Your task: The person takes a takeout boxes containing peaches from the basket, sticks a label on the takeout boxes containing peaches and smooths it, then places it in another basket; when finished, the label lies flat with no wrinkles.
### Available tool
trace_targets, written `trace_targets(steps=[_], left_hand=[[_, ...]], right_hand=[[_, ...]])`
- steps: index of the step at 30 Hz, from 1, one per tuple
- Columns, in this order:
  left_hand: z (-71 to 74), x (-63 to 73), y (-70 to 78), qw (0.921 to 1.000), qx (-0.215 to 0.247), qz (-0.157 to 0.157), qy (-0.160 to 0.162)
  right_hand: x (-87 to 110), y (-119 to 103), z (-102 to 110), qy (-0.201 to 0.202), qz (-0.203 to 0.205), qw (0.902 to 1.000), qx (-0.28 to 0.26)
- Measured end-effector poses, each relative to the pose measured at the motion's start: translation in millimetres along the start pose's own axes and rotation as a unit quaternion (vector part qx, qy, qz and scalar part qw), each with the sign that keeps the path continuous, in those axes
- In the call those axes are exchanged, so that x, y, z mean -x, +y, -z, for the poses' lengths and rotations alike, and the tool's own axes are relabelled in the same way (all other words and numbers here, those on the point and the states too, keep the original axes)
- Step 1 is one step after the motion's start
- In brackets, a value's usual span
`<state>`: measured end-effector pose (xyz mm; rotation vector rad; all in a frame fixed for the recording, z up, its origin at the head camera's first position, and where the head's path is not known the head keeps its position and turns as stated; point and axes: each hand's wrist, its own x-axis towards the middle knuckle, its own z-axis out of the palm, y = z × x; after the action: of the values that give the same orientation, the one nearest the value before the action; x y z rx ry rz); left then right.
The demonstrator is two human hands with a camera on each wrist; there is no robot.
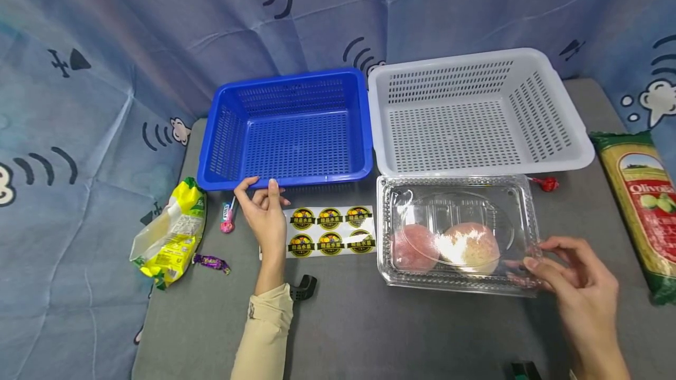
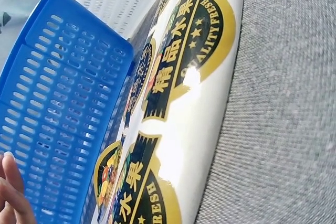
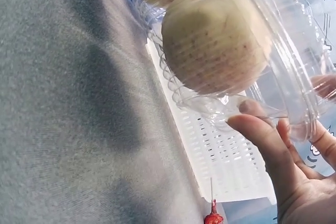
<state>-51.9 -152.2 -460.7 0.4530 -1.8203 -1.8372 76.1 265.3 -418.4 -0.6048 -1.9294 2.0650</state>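
My right hand [image 1: 581, 292] pinches the near right corner of a clear plastic clamshell box [image 1: 454, 189], thumb on one side and fingers on the other. Two round, pinkish speckled fruits [image 3: 215, 40] show through its plastic. In the right wrist view the box hangs above the grey surface, over its shadow. At the blue basket's [image 1: 285, 182] front rim is my left hand [image 1: 266, 216], fingers loosely bent; firm contact is unclear. Just right of that hand lies a white sheet of round gold-and-black fruit stickers [image 1: 330, 227], filling much of the left wrist view.
Beside the blue basket stands a white basket [image 1: 480, 170]. On the left are a yellow-green bag [image 1: 182, 233], a wrapped lollipop [image 1: 227, 219] and a purple-wrapped candy [image 1: 211, 263]. A red lollipop [image 1: 548, 183] and a pasta pack [image 1: 641, 210] lie right. Patterned curtains [image 1: 317, 10] hang behind.
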Motion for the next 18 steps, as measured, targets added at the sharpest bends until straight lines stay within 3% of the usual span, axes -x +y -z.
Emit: trace_targets(steps=[12, 14, 18], left_hand=[[0.1, 0.4, -0.3, 1.0, -0.003, -0.004, 0.0], [0.0, 0.0, -0.4, 1.0, -0.003, -0.005, 0.0], [-0.3, -0.3, 0.0, 1.0, -0.004, -0.005, 0.0]], right_hand=[[-1.4, 10.0, 6.5, -0.066, 0.032, 0.9961, -0.049], [-1.1, 11.7, 7.2, -0.081, 0.038, 0.9951, -0.041], [-1.2, 15.2, 7.5, -0.074, 0.028, 0.9968, -0.008]])
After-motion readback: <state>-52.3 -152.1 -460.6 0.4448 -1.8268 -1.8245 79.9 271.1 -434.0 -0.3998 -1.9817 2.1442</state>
